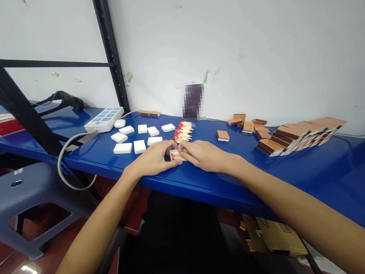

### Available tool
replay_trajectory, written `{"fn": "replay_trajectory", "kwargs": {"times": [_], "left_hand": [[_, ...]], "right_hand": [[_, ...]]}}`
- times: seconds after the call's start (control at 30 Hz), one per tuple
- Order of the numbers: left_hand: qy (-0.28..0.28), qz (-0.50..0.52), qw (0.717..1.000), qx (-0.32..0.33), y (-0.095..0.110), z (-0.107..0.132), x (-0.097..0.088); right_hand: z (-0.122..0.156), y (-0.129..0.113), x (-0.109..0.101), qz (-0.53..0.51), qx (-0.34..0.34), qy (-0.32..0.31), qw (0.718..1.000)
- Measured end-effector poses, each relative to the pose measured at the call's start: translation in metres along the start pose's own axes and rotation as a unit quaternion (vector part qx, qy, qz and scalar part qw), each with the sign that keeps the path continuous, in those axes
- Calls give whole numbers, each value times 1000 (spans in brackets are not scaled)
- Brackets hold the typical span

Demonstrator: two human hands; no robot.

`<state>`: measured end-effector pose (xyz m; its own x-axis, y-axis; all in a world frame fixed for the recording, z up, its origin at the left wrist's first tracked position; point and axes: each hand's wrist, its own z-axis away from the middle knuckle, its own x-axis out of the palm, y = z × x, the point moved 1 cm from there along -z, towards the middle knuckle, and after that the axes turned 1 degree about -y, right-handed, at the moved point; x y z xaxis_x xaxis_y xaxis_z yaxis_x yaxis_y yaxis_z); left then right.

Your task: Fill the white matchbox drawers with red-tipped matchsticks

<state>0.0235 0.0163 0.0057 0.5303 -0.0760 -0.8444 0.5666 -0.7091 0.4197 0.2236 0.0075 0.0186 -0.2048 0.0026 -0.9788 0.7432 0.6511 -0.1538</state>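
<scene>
At the table's front edge, a small white matchbox tray [171, 152] lies between my two hands with red-headed matches [176, 157] in it. My left hand [157, 157] grips the tray from the left, thumb in front and fingers behind. From the other side, my right hand [201, 154] has its fingertips closed over the stick ends of the matches at the tray's right part; the exact hold is partly hidden. Just behind the hands lies a pile of loose matches [183, 131], red heads to the left. Several white trays [139, 146] are spread out left of it.
A brown matchbox [223, 135] lies right of the pile. Farther right are scattered matchboxes [248, 126] and a long stack of matchboxes [300, 135]. A white power strip [105, 119] and a mouse [119, 123] sit left, near the black rack post [110, 45]. A stool [31, 201] stands lower left.
</scene>
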Motion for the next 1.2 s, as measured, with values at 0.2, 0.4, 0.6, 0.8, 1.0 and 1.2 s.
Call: {"fn": "replay_trajectory", "kwargs": {"times": [0.2,0.4,0.6,0.8,1.0,1.2], "left_hand": [[7,-12,1000,8,0,1,0],[10,-6,1000,13,1,1,-1],[-1,-12,1000,1,1,0,0],[19,-2,999,26,1,2,0],[20,32,998,45,3,2,-1],[0,1,998,56,-1,2,0]], "right_hand": [[-3,5,2,-40,-2,17,999],[-1,-2,1,-93,-16,46,995],[-6,16,2,-62,34,154,986],[-13,37,13,7,87,104,991],[-20,34,14,25,127,96,987],[-23,35,14,20,131,85,988]]}}
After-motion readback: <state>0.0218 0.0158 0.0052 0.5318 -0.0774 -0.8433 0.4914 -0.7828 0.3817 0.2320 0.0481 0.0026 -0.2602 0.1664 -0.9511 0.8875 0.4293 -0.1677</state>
